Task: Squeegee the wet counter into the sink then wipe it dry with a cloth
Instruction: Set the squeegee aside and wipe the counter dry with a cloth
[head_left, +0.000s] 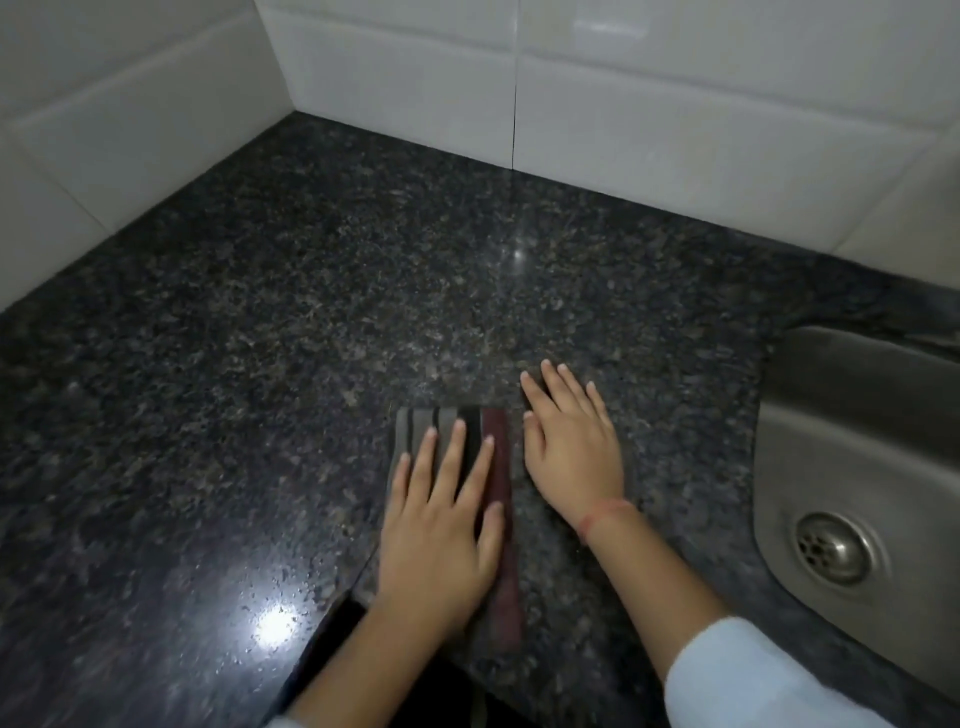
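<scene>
A folded cloth (497, 431) with grey, black and maroon stripes lies flat on the dark speckled granite counter (322, 291) near its front edge. My left hand (441, 525) presses on the cloth with straight, spread fingers. Just to the right of the cloth, my right hand (571, 447) lies flat on the counter, its fingers straight and its thumb side at the cloth's edge. The steel sink (852, 431) with its round drain (831, 548) is sunk into the counter at the right. No squeegee is in view.
White tiled walls (649, 104) meet in a corner behind the counter and run along its left and back. A bright light reflection and small droplets show on the counter at the lower left (275, 623). The counter's front edge curves inward below my left wrist.
</scene>
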